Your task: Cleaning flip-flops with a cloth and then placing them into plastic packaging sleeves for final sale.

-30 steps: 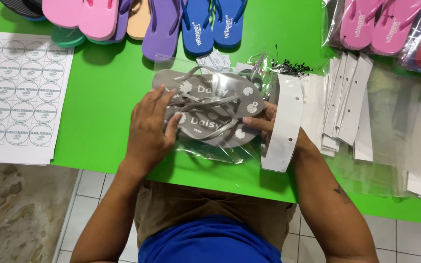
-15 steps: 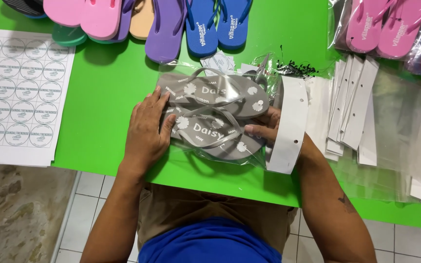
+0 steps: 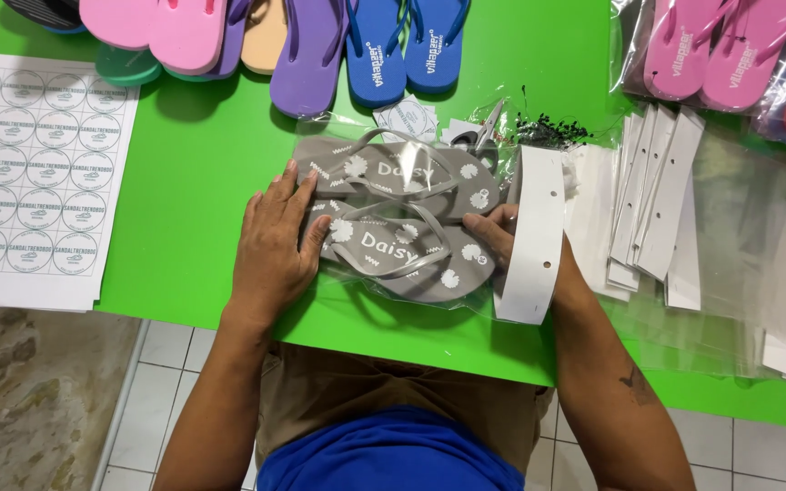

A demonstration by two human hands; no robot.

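A pair of grey flip-flops (image 3: 402, 214) with white flower prints lies inside a clear plastic bag (image 3: 384, 300) on the green table (image 3: 202, 164). My left hand (image 3: 275, 241) presses flat on the bag's left end, over the heels. My right hand (image 3: 495, 232) grips the bag's right end, its fingers on the sandals and partly hidden behind a white cardboard header strip (image 3: 531, 232) that curves over that end.
Pink, purple, tan and blue flip-flops (image 3: 320, 45) line the far edge. A sheet of round stickers (image 3: 25, 173) lies at left. Scissors (image 3: 486, 127) and black ties (image 3: 552, 129) sit behind the bag. White header cards (image 3: 657, 200), clear bags (image 3: 757, 264) and bagged pink sandals (image 3: 730, 50) fill the right.
The bagged grey pair has straightened and slid slightly away from me. My left hand has flattened against its left end; my right hand stays at the header strip.
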